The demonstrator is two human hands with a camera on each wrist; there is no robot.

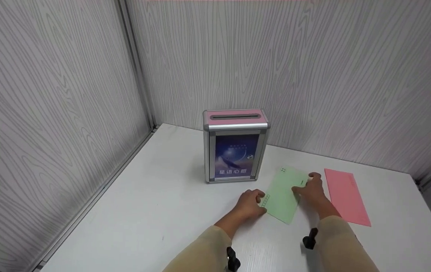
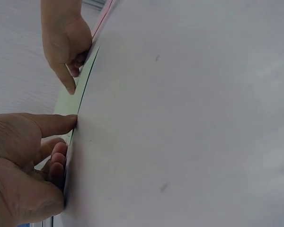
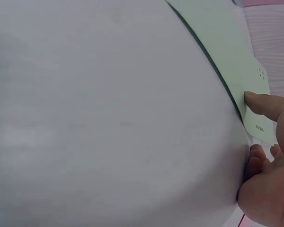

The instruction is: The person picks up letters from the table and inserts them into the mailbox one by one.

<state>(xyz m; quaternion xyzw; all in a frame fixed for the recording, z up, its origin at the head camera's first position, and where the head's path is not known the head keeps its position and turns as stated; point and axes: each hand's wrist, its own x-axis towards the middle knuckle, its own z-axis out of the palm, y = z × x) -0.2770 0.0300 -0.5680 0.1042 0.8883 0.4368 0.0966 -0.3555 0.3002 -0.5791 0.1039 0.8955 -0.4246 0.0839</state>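
A pale green envelope point(image 1: 284, 193) lies at a slant on the white table, with a row of small printed boxes near its left edge. My left hand point(image 1: 250, 204) grips it at the left end, thumb at the near corner and fingers bent. At the right end my right hand point(image 1: 311, 190) holds it, the thumb lying on its face and the index finger at the far edge. In the right wrist view a dark shadow line runs under the envelope's point(image 3: 213, 42) near edge. The other fingers of the right hand point(image 3: 270, 156) curl beside it.
A silver-framed box point(image 1: 236, 145) with a pink slotted top and a blue picture front stands upright behind the envelope. A pink envelope point(image 1: 347, 196) lies right of my right hand. Wood-grain panels point(image 1: 276, 75) wall in the table point(image 1: 155, 211) at the back and sides.
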